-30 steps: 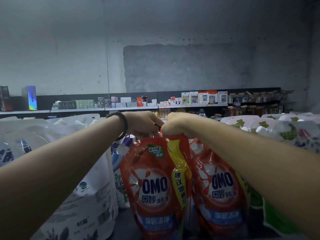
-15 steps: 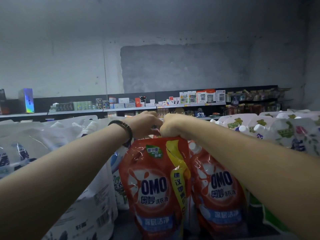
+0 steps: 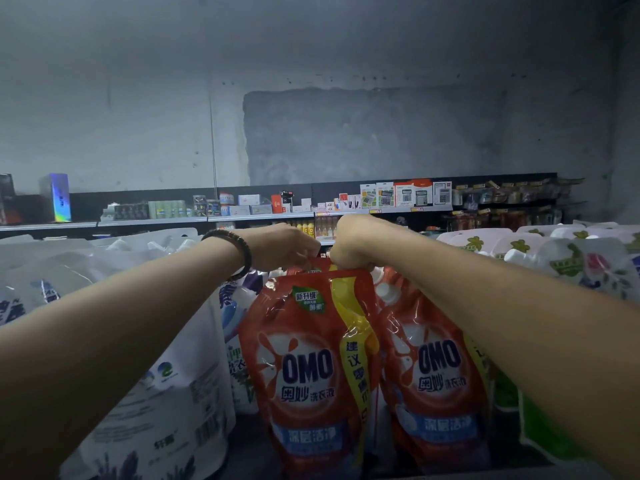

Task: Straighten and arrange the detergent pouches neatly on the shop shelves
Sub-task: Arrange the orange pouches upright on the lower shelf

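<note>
Detergent pouches fill the near shelf in the head view. The front red pouch (image 3: 308, 358) stands upright at the middle with its label facing out, and everything else is placed from it.

Both hands meet at its top edge. The left hand (image 3: 280, 245), with a dark bracelet (image 3: 239, 251) on the wrist, pinches the top seam at the left. The right hand (image 3: 353, 240) is fisted round the seam just beside it. The two grips are narrow and closed on the pouch, knuckles nearly touching.

Touching its right side and set slightly back is a second red pouch (image 3: 433, 368), also upright and label-forward. To its left stand a purple-and-white pouch (image 3: 235, 323) and, nearer the camera, a large white pouch (image 3: 166, 393) that leans and bulges forward. Further right, past the second red one, is a green pouch (image 3: 540, 434). Above and behind that runs a row of white floral pouches (image 3: 571, 261).

As a judgement, the job is midway. The two red pouches look squared up, and the one in hand is likely being pulled straight. The white pouch on the left looks untidy and probably needs attention next.

Much is hidden. The fingertips are behind the backs of the hands, so exactly how much seam they hold cannot be told. The right forearm covers most of the green pouch and the right edge of the second red one. The pouch bases are lost in shadow. The far shelf (image 3: 156, 221) behind holds small boxed goods too small to identify.
</note>
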Demonstrator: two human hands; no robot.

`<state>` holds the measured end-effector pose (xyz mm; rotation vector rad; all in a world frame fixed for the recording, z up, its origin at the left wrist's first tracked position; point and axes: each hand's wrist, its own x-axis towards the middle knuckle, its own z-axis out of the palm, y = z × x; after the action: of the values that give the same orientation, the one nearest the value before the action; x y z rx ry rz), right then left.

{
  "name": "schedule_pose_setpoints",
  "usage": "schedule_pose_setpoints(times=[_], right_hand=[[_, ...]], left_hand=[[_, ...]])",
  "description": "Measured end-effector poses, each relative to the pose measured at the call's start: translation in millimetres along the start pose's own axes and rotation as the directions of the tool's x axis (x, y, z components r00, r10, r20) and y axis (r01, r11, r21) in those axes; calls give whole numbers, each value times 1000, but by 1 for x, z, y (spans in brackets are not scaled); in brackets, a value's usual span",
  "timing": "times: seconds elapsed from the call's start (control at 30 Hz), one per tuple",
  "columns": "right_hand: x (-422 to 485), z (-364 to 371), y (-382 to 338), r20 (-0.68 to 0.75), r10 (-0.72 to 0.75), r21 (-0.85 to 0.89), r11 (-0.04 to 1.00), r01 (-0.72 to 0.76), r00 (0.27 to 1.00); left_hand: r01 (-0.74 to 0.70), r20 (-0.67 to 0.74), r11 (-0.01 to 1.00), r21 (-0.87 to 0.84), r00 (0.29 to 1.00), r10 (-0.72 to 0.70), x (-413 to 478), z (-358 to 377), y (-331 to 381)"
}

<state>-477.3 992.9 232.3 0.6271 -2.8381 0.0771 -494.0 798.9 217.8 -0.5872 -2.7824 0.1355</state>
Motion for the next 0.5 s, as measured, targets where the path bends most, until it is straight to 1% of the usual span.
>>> schedule_pose_setpoints(times=[0.07,0.1,0.17,0.23,0.3,0.37,0.4,0.47,0.5], right_hand=[[0,-2,2,5,-2,-85,996,2,1000],[3,-2,4,10,-1,-97,995,2,1000],[2,-3,7,24,21,-85,996,-19,999],[2,-1,11,-8,23,-71,997,-24,1000],[2,1,14,-62,19,-39,999,-22,998],[4,4,18,-144,9,48,999,-2,990],[5,6,20,-165,7,108,994,11,986],[4,5,22,-218,-28,161,985,65,976],[3,5,22,-211,-32,170,983,69,977]], left_hand=[[1,13,1000,15,1000,-1,-3,-4,5],[3,18,1000,25,1000,-3,-4,-6,8],[12,33,999,36,999,-13,-6,-9,12],[25,35,999,20,999,-26,-7,-10,15],[22,36,1000,8,999,-22,-9,-13,18],[21,30,1000,-2,999,-21,-13,-19,22],[30,35,1000,-6,999,-30,-16,-22,24],[35,33,999,-1,999,-35,-21,-27,27],[42,39,999,-6,998,-42,-21,-28,25]])
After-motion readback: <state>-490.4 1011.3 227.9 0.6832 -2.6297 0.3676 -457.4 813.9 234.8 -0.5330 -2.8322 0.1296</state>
